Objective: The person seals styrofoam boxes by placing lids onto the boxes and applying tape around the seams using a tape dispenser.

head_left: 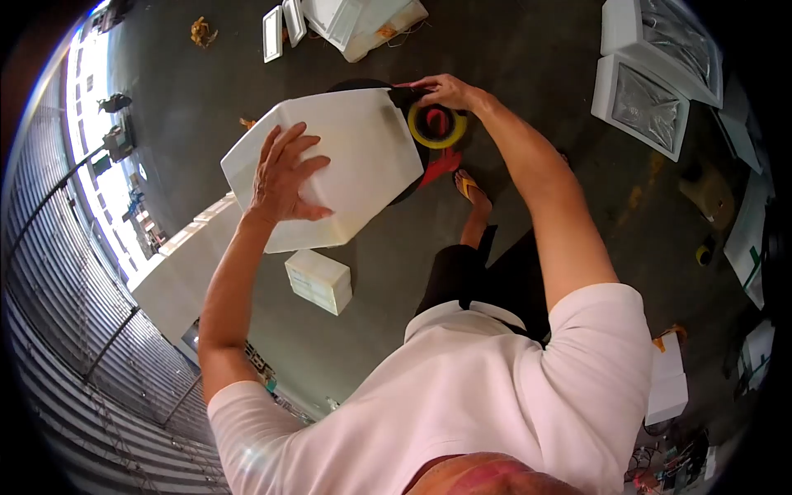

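Observation:
A white foam box [346, 165] rests tilted in front of me, on top of a black round support [363, 84] that it mostly covers. My left hand [289, 177] lies on the box's upper face with its fingers spread. At the box's right end, my right hand [450, 92] is closed at the upper edge of a yellow roll of tape [415, 132] with a red centre. Its fingertips reach toward the box's corner, and their exact hold is partly hidden. Below the roll, a red piece [441, 167] sticks out.
A small white block-shaped box [319, 280] is on the floor below the large one. Foam boxes and lids [363, 25] lie at the top. Foam boxes with silvery lining [648, 103] stand at the upper right. A long pale panel [190, 264] is at left; my sandalled foot [472, 188] is near.

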{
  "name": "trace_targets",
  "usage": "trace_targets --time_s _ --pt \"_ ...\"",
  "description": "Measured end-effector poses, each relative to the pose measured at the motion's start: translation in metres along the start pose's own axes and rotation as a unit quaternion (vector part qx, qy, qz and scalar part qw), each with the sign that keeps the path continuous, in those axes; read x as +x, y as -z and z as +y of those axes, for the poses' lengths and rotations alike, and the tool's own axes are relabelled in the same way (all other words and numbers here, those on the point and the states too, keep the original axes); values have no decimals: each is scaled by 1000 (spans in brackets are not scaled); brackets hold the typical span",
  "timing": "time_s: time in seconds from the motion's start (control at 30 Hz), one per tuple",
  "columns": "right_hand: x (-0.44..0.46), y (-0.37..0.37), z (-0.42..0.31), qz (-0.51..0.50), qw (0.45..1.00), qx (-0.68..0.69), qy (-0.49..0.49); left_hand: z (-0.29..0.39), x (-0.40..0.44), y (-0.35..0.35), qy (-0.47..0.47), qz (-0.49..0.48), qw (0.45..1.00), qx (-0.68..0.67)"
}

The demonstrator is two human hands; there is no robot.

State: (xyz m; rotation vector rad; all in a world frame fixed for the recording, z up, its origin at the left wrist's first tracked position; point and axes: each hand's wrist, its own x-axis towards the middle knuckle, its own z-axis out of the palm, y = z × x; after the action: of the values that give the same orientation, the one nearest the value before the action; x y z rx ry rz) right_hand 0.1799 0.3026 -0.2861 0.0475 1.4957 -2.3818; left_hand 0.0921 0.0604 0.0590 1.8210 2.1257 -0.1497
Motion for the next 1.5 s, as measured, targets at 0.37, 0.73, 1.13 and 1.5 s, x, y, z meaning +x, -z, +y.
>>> trace_targets --time_s 0.37,0.73,1.13,1.5 --pt "-88 -56 27 97 988 -115 -32 -115 -8 -31 425 162 891 11" --pt "-94 -113 49 29 985 -156 -63 -153 -71 -43 749 85 650 -93" --pt "-39 -105 63 358 923 133 37 -173 -147 -85 737 186 590 -271" --pt "-44 -187 54 486 862 113 90 -100 -108 -58 564 322 760 -27"
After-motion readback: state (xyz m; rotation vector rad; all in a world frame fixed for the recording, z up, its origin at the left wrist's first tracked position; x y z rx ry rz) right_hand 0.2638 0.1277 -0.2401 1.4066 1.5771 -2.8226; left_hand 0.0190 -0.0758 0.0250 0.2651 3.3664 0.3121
